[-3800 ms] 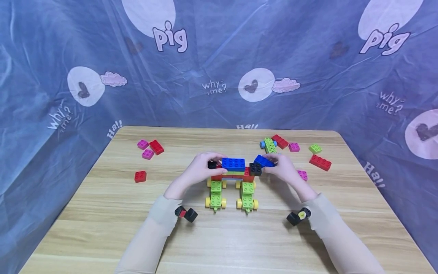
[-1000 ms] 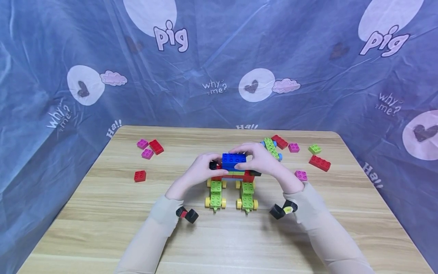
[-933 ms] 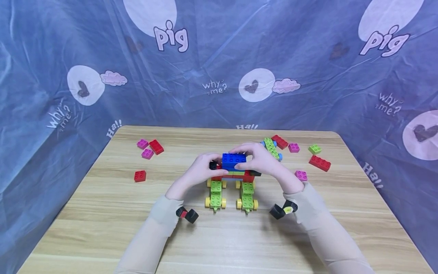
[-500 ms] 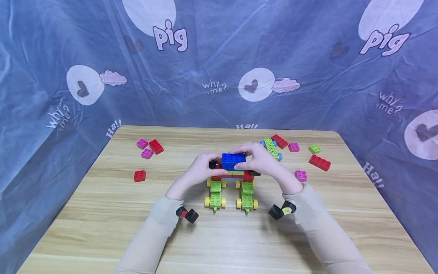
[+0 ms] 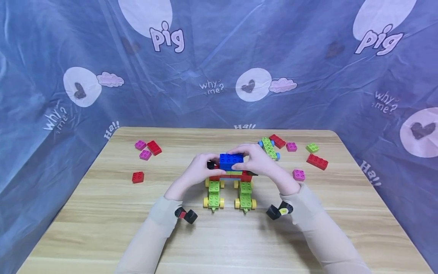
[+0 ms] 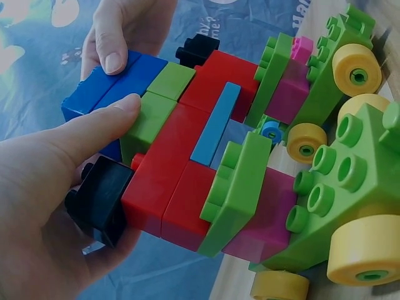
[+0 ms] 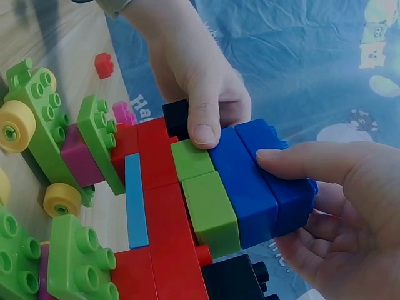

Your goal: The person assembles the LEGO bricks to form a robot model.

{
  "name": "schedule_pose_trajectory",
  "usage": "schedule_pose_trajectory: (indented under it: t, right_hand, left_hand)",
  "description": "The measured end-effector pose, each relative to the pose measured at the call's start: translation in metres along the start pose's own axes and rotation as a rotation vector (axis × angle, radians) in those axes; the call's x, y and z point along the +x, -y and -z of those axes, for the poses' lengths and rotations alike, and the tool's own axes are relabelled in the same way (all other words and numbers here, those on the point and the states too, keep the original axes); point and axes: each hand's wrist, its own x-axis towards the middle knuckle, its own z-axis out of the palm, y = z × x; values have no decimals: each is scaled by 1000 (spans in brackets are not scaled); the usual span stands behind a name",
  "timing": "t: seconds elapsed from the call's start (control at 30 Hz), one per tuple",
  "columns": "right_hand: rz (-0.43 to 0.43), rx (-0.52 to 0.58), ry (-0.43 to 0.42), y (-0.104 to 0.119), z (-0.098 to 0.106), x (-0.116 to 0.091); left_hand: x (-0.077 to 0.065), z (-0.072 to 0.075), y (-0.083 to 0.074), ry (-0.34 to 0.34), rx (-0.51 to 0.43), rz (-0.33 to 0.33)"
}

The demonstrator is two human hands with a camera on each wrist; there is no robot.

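A toy-brick model stands on the table in the head view, on two green wheeled bases (image 5: pixel 213 199) with yellow wheels. Above them are pink bricks (image 6: pixel 265 215), red bricks (image 6: pixel 156 169), green bricks (image 7: pixel 211 209) and black end bricks (image 6: pixel 103 199). Two long blue bricks are stacked on top, the upper blue brick (image 7: pixel 294 195) lying flush on the lower blue brick (image 7: pixel 242 184). My left hand (image 5: pixel 200 167) grips the model's left end, thumb on its front near the green and lower blue bricks. My right hand (image 5: pixel 259 161) pinches the upper blue brick between thumb and fingers.
A red brick (image 5: pixel 138 177), another red brick (image 5: pixel 154 147) and two pink bricks (image 5: pixel 145 155) lie left. To the right are a green car base (image 5: pixel 268 148) with blue wheels, red bricks (image 5: pixel 317 161), pink bricks (image 5: pixel 299 175) and a green brick (image 5: pixel 312 148).
The right hand has carried a blue brick leftward from beside the model onto the other blue brick. Over the last second both hands have stayed almost still; the head view has shifted slightly.
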Motion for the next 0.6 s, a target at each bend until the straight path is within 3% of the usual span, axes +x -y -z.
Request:
schedule_pose_trajectory:
  t: [0.6]
  right_hand:
    - [14,18,-4,-8,-2,1]
  left_hand:
    - [-1,2,-1,14,8,41]
